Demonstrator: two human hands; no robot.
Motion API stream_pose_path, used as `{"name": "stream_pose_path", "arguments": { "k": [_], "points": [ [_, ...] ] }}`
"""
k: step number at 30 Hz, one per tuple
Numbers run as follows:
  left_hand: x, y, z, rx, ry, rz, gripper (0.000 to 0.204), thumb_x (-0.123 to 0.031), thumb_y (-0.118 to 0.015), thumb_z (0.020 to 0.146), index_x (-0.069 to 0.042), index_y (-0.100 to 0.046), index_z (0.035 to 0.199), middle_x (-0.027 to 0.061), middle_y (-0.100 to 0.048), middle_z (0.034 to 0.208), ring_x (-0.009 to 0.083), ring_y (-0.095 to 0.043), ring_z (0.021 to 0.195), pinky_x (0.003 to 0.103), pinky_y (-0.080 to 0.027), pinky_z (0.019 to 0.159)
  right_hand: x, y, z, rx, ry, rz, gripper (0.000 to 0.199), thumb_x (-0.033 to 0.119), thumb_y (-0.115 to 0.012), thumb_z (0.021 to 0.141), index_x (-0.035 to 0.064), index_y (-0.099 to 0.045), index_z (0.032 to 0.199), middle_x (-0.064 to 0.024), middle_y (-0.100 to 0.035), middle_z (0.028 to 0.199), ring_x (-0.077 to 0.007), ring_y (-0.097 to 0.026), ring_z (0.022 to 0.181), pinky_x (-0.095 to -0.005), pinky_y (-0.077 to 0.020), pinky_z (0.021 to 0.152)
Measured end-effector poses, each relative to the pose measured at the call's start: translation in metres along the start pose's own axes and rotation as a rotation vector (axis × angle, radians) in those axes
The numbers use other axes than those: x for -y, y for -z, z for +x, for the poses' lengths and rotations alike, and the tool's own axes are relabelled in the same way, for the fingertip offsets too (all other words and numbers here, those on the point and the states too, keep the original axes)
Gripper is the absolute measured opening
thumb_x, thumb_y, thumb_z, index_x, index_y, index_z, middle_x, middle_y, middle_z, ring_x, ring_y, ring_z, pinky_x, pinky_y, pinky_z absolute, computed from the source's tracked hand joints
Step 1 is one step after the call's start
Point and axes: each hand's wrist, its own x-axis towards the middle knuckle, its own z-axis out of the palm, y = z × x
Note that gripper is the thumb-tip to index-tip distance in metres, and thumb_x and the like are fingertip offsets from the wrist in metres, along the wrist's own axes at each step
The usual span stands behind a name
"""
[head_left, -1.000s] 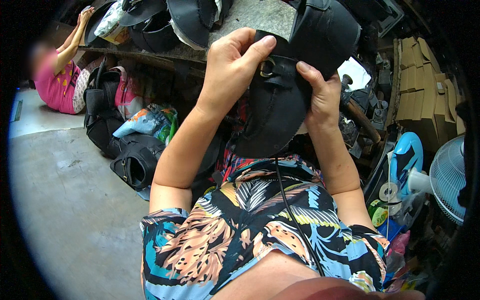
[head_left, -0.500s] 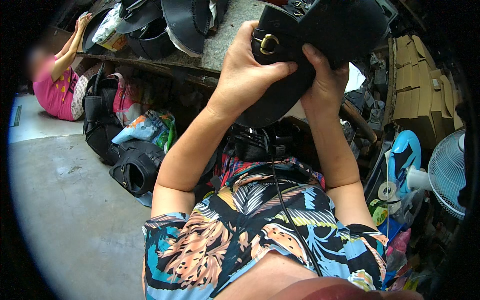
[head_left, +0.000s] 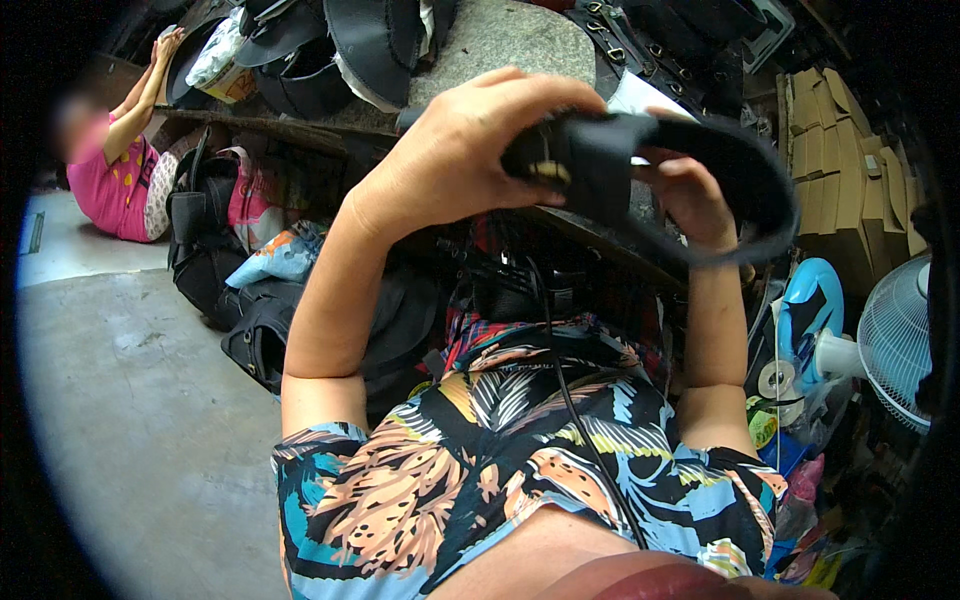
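My left hand point(head_left: 465, 150) is closed on a black leather boot-shaft-like piece point(head_left: 590, 165) with a brass-coloured buckle, held up in front of the workbench. The piece is bent into a loop, and its right part is blurred by motion. Through the loop's opening I see my right hand point(head_left: 695, 195), fingers bent, close to the leather. Whether those fingers grip the leather cannot be made out. Behind the piece, on the bench, lie black straps with metal buckles point(head_left: 625, 50) and something white and flat point(head_left: 650, 97).
Black leather pieces point(head_left: 375, 50) and a tub point(head_left: 232, 80) stand on the bench point(head_left: 520, 50). Brown boxes point(head_left: 830, 180) are stacked at the right, above a white fan point(head_left: 895, 345). More black pieces point(head_left: 262, 335) lie on the floor at the left. Another person point(head_left: 115, 185) sits farther off.
The leather piece has turned and opened into a loop, with its buckle side toward my left hand. Both hands have moved lower, the left further left and the right further right.
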Motion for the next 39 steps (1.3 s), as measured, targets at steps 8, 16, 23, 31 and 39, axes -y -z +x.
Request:
{"name": "stream_pose_path", "arguments": {
  "k": [8, 16, 23, 31, 39],
  "points": [
    [-0.002, -0.019, 0.0, -0.034, -0.247, 0.544, 0.075, -0.003, -0.078, 0.058, -0.022, -0.059, 0.127, 0.0071, -0.05, 0.14, 0.0329, -0.032, 0.141, 0.052, -0.022, 0.117, 0.013, -0.003, -0.001, -0.054, -0.183, -0.108, 0.07, 0.039, -0.061, 0.089, -0.0047, -0.039, 0.14, -0.0178, -0.064, 0.117, -0.0229, -0.067, 0.101, -0.0371, -0.0526, 0.094],
    [0.024, -0.047, -0.025, -0.468, 0.581, -0.89, 0.079, -0.032, -0.076, 0.083, -0.004, -0.035, 0.145, 0.0159, -0.032, 0.152, 0.0317, -0.034, 0.139, 0.041, -0.033, 0.111, 0.017, -0.035, -0.004, -0.303, 0.135, 0.105, 0.061, 0.012, -0.065, 0.077, -0.0032, -0.046, 0.132, -0.0135, -0.065, 0.114, -0.0213, -0.067, 0.1, -0.0351, -0.0554, 0.089],
    [0.031, -0.05, -0.037, -0.53, 0.797, -1.45, 0.037, -0.036, -0.063, 0.094, -0.006, -0.06, 0.116, 0.007, -0.069, 0.105, 0.0174, -0.066, 0.098, 0.037, -0.053, 0.09, 0.003, -0.042, 0.009, -0.172, 0.092, 0.121, 0.066, 0.013, -0.07, 0.079, -0.0014, -0.043, 0.137, -0.0139, -0.063, 0.12, -0.0205, -0.066, 0.104, -0.0347, -0.0549, 0.091],
    [0.034, -0.045, -0.046, -0.549, 0.725, -1.366, 0.028, -0.016, -0.074, 0.086, -0.005, -0.061, 0.109, 0.007, -0.07, 0.096, 0.0137, -0.069, 0.087, 0.029, -0.06, 0.076, -0.009, -0.034, 0.012, -0.273, 0.008, -0.082, 0.06, 0.014, -0.077, 0.075, -0.0025, -0.051, 0.127, -0.0106, -0.067, 0.107, -0.0181, -0.067, 0.095, -0.0331, -0.0549, 0.09],
    [0.041, -0.047, -0.057, -0.551, 0.717, -1.432, 0.034, -0.005, -0.069, 0.085, -0.004, -0.056, 0.116, 0.0096, -0.067, 0.1, 0.0175, -0.07, 0.085, 0.031, -0.061, 0.077, -0.024, -0.035, 0.013, -0.213, 0.046, 0.148, 0.04, 0.013, -0.069, 0.081, -0.0001, -0.058, 0.116, -0.0097, -0.068, 0.102, -0.0179, -0.069, 0.086, -0.0318, -0.0594, 0.08]
  ]
}}
